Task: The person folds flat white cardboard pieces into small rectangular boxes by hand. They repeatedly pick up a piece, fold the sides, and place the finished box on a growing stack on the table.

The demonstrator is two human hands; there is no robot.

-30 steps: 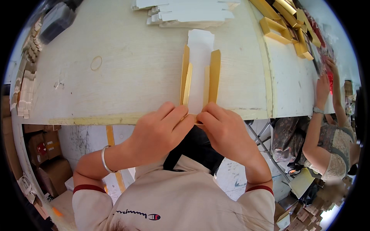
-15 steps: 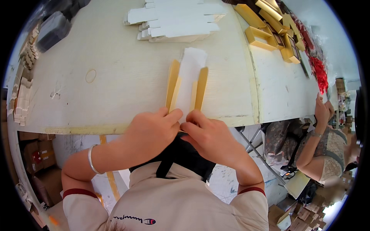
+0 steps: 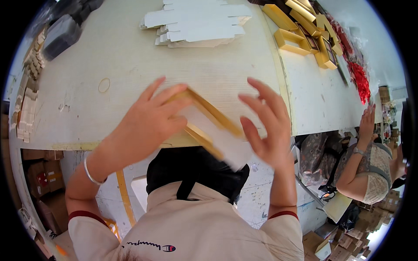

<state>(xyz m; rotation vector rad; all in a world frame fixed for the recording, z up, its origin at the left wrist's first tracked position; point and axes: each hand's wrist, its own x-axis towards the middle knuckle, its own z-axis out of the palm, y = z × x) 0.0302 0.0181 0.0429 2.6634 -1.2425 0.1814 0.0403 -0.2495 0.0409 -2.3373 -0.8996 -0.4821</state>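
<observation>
A half-folded cardboard box [image 3: 212, 126], white inside with gold side walls, is lifted off the table and turned at a slant between my hands. My left hand [image 3: 146, 122] grips its upper left end, fingers curled over a gold wall. My right hand [image 3: 266, 126] is at its lower right end with fingers spread, palm against the white flap. The box is blurred by motion.
A stack of flat white box blanks [image 3: 198, 24] lies at the far side of the pale table [image 3: 87, 113]. Finished gold boxes [image 3: 300, 30] sit at the back right. Small white parts line the left edge [image 3: 27, 100]. Another person [image 3: 365, 161] works at the right.
The box lay flat on the table pointing away from me, with both hands pressing its near end. Now it is raised and rotated diagonally, and my hands have spread to its two ends.
</observation>
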